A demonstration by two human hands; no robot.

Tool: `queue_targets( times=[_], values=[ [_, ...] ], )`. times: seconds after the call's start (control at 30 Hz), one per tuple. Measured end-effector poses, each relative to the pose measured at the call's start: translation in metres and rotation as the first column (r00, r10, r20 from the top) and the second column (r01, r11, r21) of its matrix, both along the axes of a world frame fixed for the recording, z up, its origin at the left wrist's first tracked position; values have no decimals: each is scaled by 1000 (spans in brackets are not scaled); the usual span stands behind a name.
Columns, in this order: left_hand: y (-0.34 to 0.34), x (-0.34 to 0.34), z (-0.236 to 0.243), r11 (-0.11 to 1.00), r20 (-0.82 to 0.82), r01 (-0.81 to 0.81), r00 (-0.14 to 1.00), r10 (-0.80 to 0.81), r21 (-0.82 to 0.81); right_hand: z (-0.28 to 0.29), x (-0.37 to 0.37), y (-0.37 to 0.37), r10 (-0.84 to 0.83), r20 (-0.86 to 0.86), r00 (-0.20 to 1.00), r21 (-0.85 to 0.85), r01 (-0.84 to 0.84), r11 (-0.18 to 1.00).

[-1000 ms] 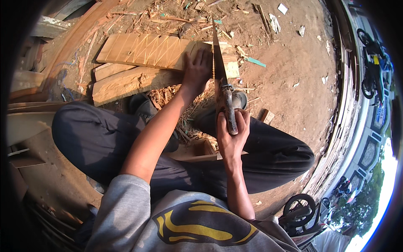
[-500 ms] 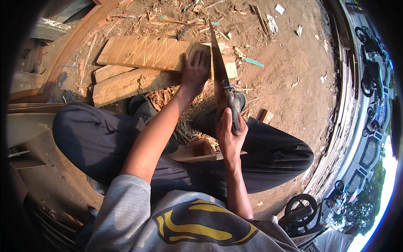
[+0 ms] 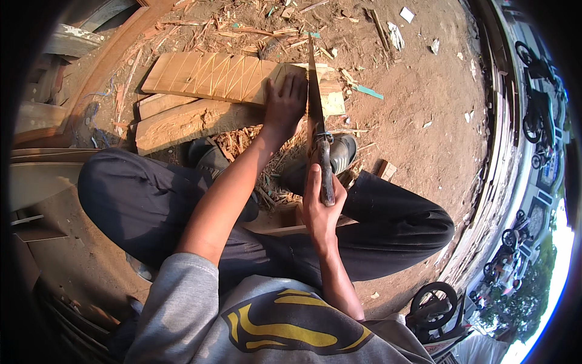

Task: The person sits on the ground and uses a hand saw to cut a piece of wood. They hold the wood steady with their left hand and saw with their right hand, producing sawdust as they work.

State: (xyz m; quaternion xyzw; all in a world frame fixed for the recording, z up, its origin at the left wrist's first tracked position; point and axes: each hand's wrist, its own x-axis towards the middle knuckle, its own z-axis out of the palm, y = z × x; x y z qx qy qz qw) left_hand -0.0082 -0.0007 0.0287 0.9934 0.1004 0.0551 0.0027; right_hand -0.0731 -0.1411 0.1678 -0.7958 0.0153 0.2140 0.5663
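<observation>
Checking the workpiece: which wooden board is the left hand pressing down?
The top board, marked with pale zigzag lines; the plainer boards lie nearer the person, untouched.

Outdoor site in bright daylight. Ground (image 3: 424,91) is bare brown dirt, littered with wood shavings (image 3: 242,139), splinters and small scraps. Stacked timber boards (image 3: 42,176) lie at the left edge. Parked motorcycles (image 3: 536,115) stand along the right rim, with green trees (image 3: 533,291) beyond.
</observation>
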Motion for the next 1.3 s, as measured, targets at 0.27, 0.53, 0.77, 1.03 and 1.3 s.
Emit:
queue_targets(
  times=[0.27,0.53,0.77,1.03,1.3],
  values=[
    [-1,-1,-3,999,22,-19,1000,20,-44,-4,19,14,36,28,999,-39,-34,999],
    [1,0,-1,999,8,-16,1000,16,-44,-11,14,2,16,31,999,-30,-15,999],
    [3,-1,3,999,-18,-14,1000,13,-48,-4,-4,-17,33,-39,999,23,-32,999],
    [2,4,-2,999,-12,-38,999,38,-12,-15,40,18,18,15,1000,-2,-18,1000],
    [2,0,-3,998,23,-32,999,31,57,7,-6,-13,93,44,995,-74,-90,993]
  ],
)
